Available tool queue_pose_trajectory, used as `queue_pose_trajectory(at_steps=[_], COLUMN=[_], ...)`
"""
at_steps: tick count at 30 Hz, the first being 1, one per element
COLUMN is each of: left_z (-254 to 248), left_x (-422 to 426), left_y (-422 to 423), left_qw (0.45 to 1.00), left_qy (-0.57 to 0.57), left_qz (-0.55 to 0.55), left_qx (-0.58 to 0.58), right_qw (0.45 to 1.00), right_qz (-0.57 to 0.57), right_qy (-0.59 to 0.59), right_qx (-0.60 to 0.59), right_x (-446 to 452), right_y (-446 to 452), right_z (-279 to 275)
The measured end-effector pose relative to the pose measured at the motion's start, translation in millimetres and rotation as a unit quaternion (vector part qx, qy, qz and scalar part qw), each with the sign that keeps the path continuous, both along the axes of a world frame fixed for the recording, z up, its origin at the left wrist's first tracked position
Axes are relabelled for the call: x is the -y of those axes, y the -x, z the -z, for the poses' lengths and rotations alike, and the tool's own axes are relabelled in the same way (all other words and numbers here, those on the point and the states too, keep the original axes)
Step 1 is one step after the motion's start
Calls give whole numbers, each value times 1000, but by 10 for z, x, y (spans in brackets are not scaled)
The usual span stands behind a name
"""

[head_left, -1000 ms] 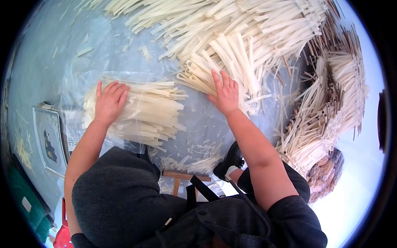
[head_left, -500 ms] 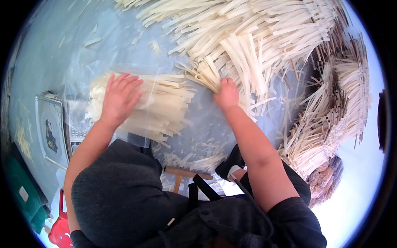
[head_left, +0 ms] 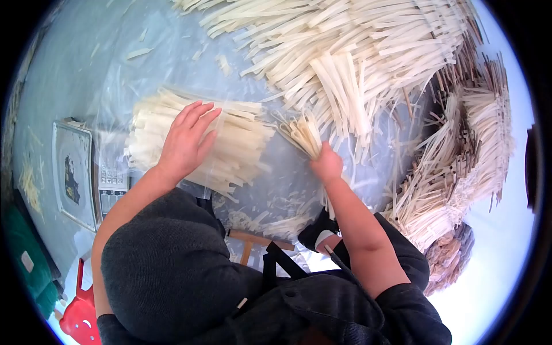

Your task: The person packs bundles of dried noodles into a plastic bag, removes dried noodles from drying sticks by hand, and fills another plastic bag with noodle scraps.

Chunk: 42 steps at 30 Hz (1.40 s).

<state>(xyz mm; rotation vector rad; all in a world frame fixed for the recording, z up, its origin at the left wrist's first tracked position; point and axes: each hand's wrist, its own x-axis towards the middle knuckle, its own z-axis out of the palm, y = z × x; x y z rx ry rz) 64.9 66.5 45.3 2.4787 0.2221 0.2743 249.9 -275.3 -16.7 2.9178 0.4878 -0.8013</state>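
Observation:
My left hand (head_left: 187, 141) lies with its fingers stretched out over a wide bundle of pale, flat dried noodles (head_left: 236, 144). Clear plastic film appears around this bundle, though its edges are hard to make out. In my right hand (head_left: 326, 163) is a small bunch of noodles (head_left: 303, 135), gripped at its near end, with looped ends fanning out towards the bundle. Beyond my right hand spreads a large heap of the same noodles (head_left: 368, 40), with a loose clump (head_left: 343, 89) on its near edge.
A scale (head_left: 73, 172) with a worn metal pan stands at the left. More noodles with brown stick-like ends (head_left: 460, 155) are piled at the right. Scraps (head_left: 276, 224) litter the sheet near my shoe (head_left: 313, 233). A red plastic object (head_left: 83, 316) sits at lower left.
My right hand has drawn the small bunch away from the heap, towards me and slightly right. My left hand has shifted right across the bundle.

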Motion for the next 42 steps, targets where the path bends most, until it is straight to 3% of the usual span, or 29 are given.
queue_pose_trajectory(at_steps=[3, 6, 8, 13, 15, 18, 20, 21, 23, 27, 30, 32, 36, 38, 42], left_z=[28, -93, -174, -133, -51, 53, 122, 90, 19, 251, 397, 302, 44, 33, 266], left_x=[6, -16, 51, 439, 585, 705, 739, 757, 817, 752, 865, 1005, 892, 835, 953], left_y=[-59, -209, -374, -754, -809, -836, -849, -838, -815, -774, -763, -748, -845, -823, -741], left_qw=[1000, 998, 988, 976, 969, 963, 936, 936, 962, 972, 966, 967, 960, 941, 954], left_qy=[-11, -9, 132, 204, 234, 226, 285, 284, 173, 171, 124, 79, 181, 319, 217], left_qz=[27, 62, 56, 79, 82, 144, 206, 206, 210, 117, 176, 208, 105, 81, 203], left_qx=[-7, -8, -49, -17, 6, -21, -16, -19, -12, -109, -145, -126, -187, -79, -49], right_qw=[997, 999, 997, 987, 971, 975, 983, 989, 991, 988, 971, 973, 974, 973, 966], right_qz=[-28, 4, 29, 15, -68, -81, -70, -62, -59, -74, -72, -76, -35, -51, -97], right_qy=[-27, -38, -68, -153, -222, -203, -168, -131, -114, -130, -219, -210, -214, -217, -233], right_qx=[66, 23, 19, 52, 50, 45, 37, 27, 30, 51, 55, 55, 61, 62, 48], right_x=[152, 76, -68, -26, -69, -63, 37, 98, 232, 341, 221, 109, 86, 129, 103], right_y=[173, 169, 121, 65, 114, 164, 119, 91, 32, 25, 64, 98, 103, 70, 105], right_z=[182, 144, -156, -480, -560, -527, -456, -410, -329, -343, -406, -484, -541, -508, -477])
